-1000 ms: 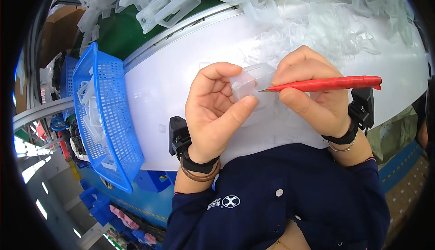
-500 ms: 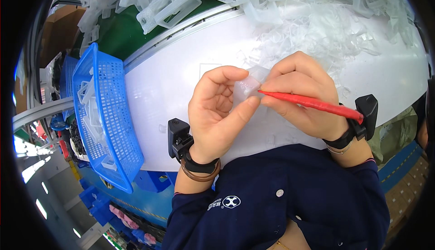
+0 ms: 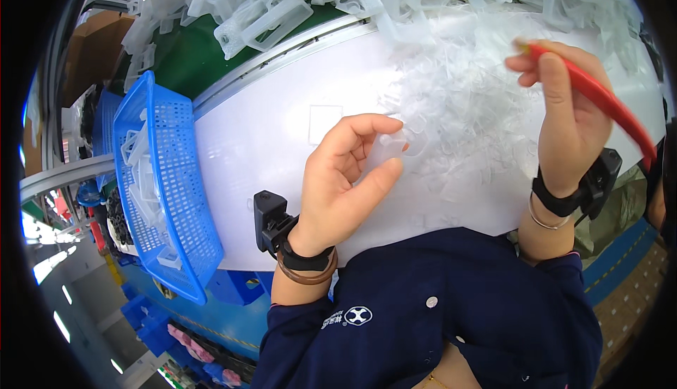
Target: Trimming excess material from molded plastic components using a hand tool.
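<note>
My left hand [image 3: 345, 177] holds a small translucent plastic part [image 3: 384, 148] between thumb and fingertips, above the white table. The fingers cover some of it, so its full shape is hard to make out. Off to the right, my right hand [image 3: 571, 114] is raised over the table with a slim, tapered red tool [image 3: 599, 93] in its grip. The tool's narrow end points left and is blurred; I cannot make out a blade. Its thicker end slants down to the right. The two hands are well apart.
Thin clear plastic scraps [image 3: 479, 121] litter the white table [image 3: 247, 156]. Beyond its metal edge, translucent plastic parts [image 3: 282, 19] heap up over a green surface [image 3: 185, 54]. At left stands a blue perforated basket [image 3: 180, 177] holding similar parts. A brown cardboard box [image 3: 95, 50] sits far left.
My right hand has pulled away from the plastic part, up and to the right, carrying the red tool. My left hand stays nearly in place, still holding the part.
</note>
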Available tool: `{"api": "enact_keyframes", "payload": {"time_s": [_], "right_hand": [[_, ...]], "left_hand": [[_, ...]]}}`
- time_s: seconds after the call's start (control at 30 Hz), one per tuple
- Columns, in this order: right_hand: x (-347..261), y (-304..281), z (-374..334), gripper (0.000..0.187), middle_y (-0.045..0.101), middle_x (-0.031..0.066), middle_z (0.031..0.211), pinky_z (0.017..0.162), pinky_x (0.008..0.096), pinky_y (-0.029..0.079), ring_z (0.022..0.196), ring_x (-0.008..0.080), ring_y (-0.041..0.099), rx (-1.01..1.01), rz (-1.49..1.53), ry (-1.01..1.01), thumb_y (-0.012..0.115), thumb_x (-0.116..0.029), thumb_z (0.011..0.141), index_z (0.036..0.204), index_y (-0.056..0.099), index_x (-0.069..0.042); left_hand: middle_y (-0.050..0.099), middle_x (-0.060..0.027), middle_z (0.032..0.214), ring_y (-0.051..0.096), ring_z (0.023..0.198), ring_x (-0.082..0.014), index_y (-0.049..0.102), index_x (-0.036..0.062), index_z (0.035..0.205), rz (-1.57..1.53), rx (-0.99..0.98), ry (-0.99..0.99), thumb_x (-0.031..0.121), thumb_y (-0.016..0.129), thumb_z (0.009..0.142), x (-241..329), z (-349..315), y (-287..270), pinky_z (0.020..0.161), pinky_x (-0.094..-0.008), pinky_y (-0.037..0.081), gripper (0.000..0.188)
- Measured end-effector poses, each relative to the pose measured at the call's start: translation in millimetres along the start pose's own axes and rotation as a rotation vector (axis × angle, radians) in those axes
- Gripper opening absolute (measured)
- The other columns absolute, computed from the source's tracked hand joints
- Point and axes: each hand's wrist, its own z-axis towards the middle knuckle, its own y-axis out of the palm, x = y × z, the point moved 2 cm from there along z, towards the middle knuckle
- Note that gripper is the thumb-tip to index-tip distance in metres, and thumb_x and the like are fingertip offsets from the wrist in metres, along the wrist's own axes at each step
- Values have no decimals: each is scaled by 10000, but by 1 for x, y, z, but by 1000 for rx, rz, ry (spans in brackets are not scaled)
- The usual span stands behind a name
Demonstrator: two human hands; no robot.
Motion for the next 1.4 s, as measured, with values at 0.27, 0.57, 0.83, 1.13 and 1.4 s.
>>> {"api": "enact_keyframes", "payload": {"time_s": [0.27, 0.57, 0.83, 1.13, 1.4], "right_hand": [[2, 22, -15, 65, 598, 82, 796, 657, 261, 425, 763, 173, 552, -419, 61, 40, 633, -48, 748, 801, 617, -15], [5, 39, -29, 80, 602, 67, 811, 635, 244, 425, 747, 155, 546, -445, 256, 88, 630, -61, 765, 840, 630, -31], [6, 40, -33, 85, 610, 66, 808, 653, 248, 427, 754, 154, 557, -453, 278, 147, 626, -65, 773, 851, 629, -32], [0, 44, -29, 179, 637, 134, 921, 666, 297, 464, 781, 248, 581, -595, -74, -260, 657, -79, 728, 880, 589, -12], [2, 46, -40, 270, 614, 137, 852, 582, 304, 476, 709, 255, 584, -417, -245, -619, 682, -87, 609, 843, 578, -2]], "left_hand": [[572, -99, 996, 581, 809, -121, 517, -59, 1078, 50, 112, -66, -1, 548, 832, 2, -1, 1, 661, -210, 479, 255], [622, -105, 953, 595, 778, -123, 586, -18, 1006, 241, 131, -15, 9, 599, 795, 3, -3, 6, 677, -217, 466, 212], [636, -110, 928, 606, 837, -186, 605, 9, 982, 290, 151, -40, 36, 639, 758, 3, -5, 8, 736, -245, 454, 228], [631, -114, 830, 607, 746, -202, 606, 6, 946, 406, 188, -33, 49, 653, 744, -3, -4, 5, 653, -262, 461, 211], [621, -106, 771, 611, 660, -175, 597, -9, 939, 389, 179, -45, 46, 631, 758, -4, -6, 7, 579, -246, 458, 192]]}}
